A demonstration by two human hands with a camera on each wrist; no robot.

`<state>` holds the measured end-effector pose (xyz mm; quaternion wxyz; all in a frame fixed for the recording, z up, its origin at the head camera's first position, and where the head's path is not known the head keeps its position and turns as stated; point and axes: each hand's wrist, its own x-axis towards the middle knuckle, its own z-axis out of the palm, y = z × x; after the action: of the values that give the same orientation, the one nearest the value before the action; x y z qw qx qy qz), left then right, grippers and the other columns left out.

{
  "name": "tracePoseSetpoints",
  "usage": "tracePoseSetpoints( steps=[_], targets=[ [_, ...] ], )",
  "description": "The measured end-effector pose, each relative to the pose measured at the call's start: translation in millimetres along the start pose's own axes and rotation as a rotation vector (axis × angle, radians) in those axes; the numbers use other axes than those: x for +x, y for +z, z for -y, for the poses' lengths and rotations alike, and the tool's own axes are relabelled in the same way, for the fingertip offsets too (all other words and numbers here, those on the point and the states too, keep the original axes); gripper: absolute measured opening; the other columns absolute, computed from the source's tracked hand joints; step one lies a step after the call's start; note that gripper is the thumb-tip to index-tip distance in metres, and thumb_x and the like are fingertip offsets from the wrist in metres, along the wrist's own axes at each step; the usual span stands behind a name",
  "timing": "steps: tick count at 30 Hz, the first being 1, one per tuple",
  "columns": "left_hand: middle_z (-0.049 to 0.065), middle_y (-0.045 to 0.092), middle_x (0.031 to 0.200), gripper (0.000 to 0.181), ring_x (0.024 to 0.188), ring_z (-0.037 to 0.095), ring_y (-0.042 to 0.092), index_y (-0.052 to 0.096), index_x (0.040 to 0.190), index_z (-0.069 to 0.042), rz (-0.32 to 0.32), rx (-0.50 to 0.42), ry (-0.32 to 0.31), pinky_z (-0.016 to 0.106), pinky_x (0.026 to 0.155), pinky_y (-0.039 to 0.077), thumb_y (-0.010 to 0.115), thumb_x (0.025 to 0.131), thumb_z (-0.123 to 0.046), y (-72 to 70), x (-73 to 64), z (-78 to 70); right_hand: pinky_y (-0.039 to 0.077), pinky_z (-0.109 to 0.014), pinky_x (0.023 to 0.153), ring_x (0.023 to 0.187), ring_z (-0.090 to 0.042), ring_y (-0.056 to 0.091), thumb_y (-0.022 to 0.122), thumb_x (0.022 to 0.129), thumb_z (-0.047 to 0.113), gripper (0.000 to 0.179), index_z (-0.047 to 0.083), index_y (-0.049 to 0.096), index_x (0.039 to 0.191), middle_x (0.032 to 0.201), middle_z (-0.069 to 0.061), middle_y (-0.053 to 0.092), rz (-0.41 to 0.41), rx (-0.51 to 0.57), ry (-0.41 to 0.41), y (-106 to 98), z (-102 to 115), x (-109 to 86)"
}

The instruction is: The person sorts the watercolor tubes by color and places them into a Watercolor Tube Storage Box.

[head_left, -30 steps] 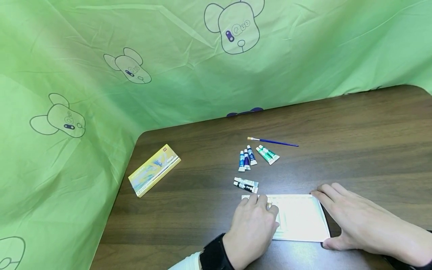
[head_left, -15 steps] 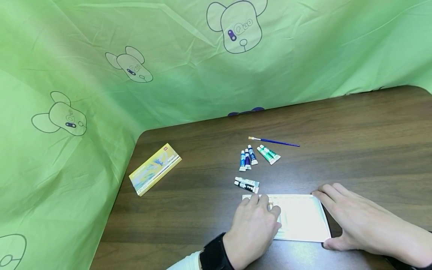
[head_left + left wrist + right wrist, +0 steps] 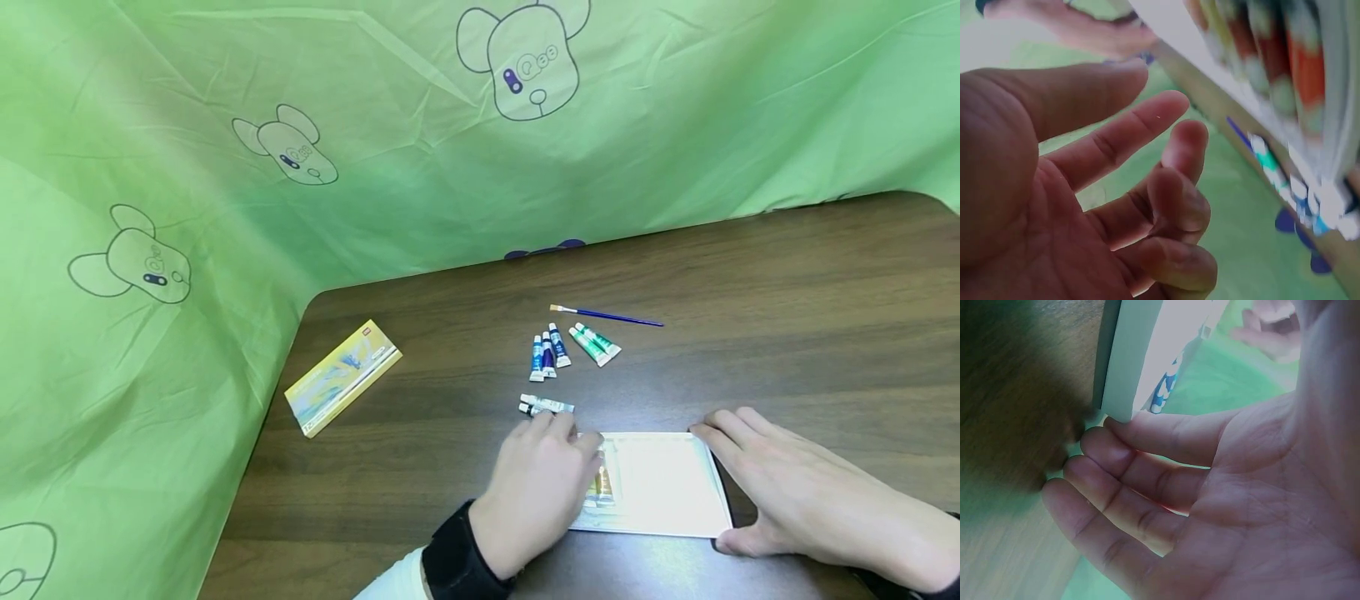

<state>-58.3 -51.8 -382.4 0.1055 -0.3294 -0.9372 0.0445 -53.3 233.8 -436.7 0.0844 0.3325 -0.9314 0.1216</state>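
A white tray [image 3: 663,487] lies flat on the table, with paint tubes [image 3: 603,482] side by side in its left part. Orange, red and yellowish tubes [image 3: 1307,78] show in it, blurred, in the left wrist view. My left hand [image 3: 534,479] hovers over the tray's left end and hides part of it. Its fingers are loosely bent, with nothing between them in the left wrist view. My right hand [image 3: 772,483] holds the tray's right end, index finger at the far corner and thumb at the near one. Just beyond the left fingertips lie a pale and a dark paint tube [image 3: 551,404].
Three blue and violet paint tubes [image 3: 548,354] and two green ones [image 3: 595,343] lie farther back. Behind them is a blue-handled paintbrush [image 3: 611,316]. A yellow box [image 3: 342,379] lies at left. A green cloth [image 3: 375,167] hangs along the table's back and left edges.
My left hand has moved left and slightly away from me, uncovering tubes in the tray and partly covering the dark tube beyond it. The right hand and tray have stayed put.
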Motion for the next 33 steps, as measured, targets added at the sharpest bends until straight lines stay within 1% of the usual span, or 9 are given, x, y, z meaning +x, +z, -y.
tracePoseSetpoints(
  steps=[3,5,9,12,15,18,21,27,33],
  targets=[
    [-0.003,0.073,0.094,0.015,0.08,0.01,0.064,0.08,0.109,-0.02,-0.023,-0.075,-0.047,0.02,0.067,0.052,0.074,0.098,-0.028,-3.4,2.7,14.0,0.055,-0.042,0.086,0.106,-0.02,0.058,0.095,0.045,0.061,0.101,0.007,0.065,0.124,0.118,0.004,0.062,0.011,0.0,0.008,-1,0,-0.2],
    [0.0,0.075,0.099,0.015,0.084,0.012,0.066,0.08,0.111,-0.016,-0.011,-0.123,-0.087,0.022,0.072,0.057,0.075,0.098,-0.023,-4.4,4.7,23.8,0.055,-0.043,0.086,0.106,-0.021,0.058,0.095,0.045,0.061,0.102,0.006,0.064,0.124,0.119,0.003,0.062,0.023,0.001,0.014,-1,0,0.1],
    [0.003,0.076,0.108,0.015,0.093,0.015,0.069,0.079,0.112,-0.013,0.058,-0.207,-0.162,0.028,0.079,0.061,0.074,0.098,-0.017,-5.0,7.4,39.9,0.056,-0.043,0.086,0.107,-0.021,0.059,0.096,0.044,0.061,0.102,0.006,0.064,0.124,0.119,0.003,0.062,0.033,0.0,0.016,0,0,0.4],
    [0.002,0.077,0.108,0.014,0.093,0.015,0.068,0.08,0.111,-0.013,0.099,-0.222,-0.182,0.028,0.078,0.06,0.074,0.099,-0.016,-2.2,9.3,47.9,0.056,-0.042,0.086,0.107,-0.021,0.059,0.095,0.045,0.061,0.102,0.006,0.064,0.125,0.119,0.003,0.062,0.034,0.002,0.015,0,0,0.2],
    [0.0,0.077,0.102,0.012,0.087,0.014,0.066,0.082,0.108,-0.015,0.104,-0.192,-0.166,0.026,0.075,0.057,0.074,0.099,-0.017,5.4,11.7,53.3,0.056,-0.042,0.086,0.106,-0.021,0.058,0.095,0.045,0.062,0.102,0.006,0.064,0.125,0.119,0.003,0.062,0.03,0.001,0.012,0,0,-0.1],
    [-0.002,0.076,0.096,0.009,0.082,0.013,0.065,0.083,0.101,-0.016,0.091,-0.157,-0.127,0.026,0.072,0.054,0.075,0.098,-0.017,15.0,13.4,56.5,0.056,-0.042,0.086,0.106,-0.02,0.058,0.095,0.045,0.062,0.102,0.006,0.064,0.125,0.119,0.004,0.062,0.023,-0.002,0.008,1,0,-0.3],
    [-0.004,0.077,0.096,0.011,0.081,0.012,0.064,0.084,0.099,-0.017,0.1,-0.135,-0.088,0.026,0.072,0.053,0.073,0.099,-0.016,21.5,14.8,57.6,0.056,-0.042,0.085,0.105,-0.02,0.058,0.095,0.045,0.062,0.102,0.006,0.064,0.124,0.119,0.004,0.062,0.024,-0.001,0.006,1,0,-0.4],
    [-0.005,0.077,0.099,0.016,0.082,0.011,0.063,0.085,0.101,-0.02,0.136,-0.106,-0.062,0.025,0.071,0.052,0.07,0.1,-0.013,23.3,17.2,57.1,0.055,-0.041,0.085,0.104,-0.02,0.058,0.095,0.044,0.061,0.102,0.006,0.065,0.124,0.118,0.004,0.062,0.014,-0.003,0.0,2,-1,-0.6],
    [-0.005,0.077,0.097,0.015,0.082,0.01,0.063,0.084,0.098,-0.019,0.13,-0.094,-0.067,0.025,0.071,0.053,0.071,0.099,-0.013,22.9,17.3,56.1,0.055,-0.041,0.085,0.105,-0.019,0.058,0.095,0.044,0.061,0.102,0.006,0.064,0.125,0.118,0.004,0.062,0.009,-0.006,0.001,1,0,-0.1]
  ],
)
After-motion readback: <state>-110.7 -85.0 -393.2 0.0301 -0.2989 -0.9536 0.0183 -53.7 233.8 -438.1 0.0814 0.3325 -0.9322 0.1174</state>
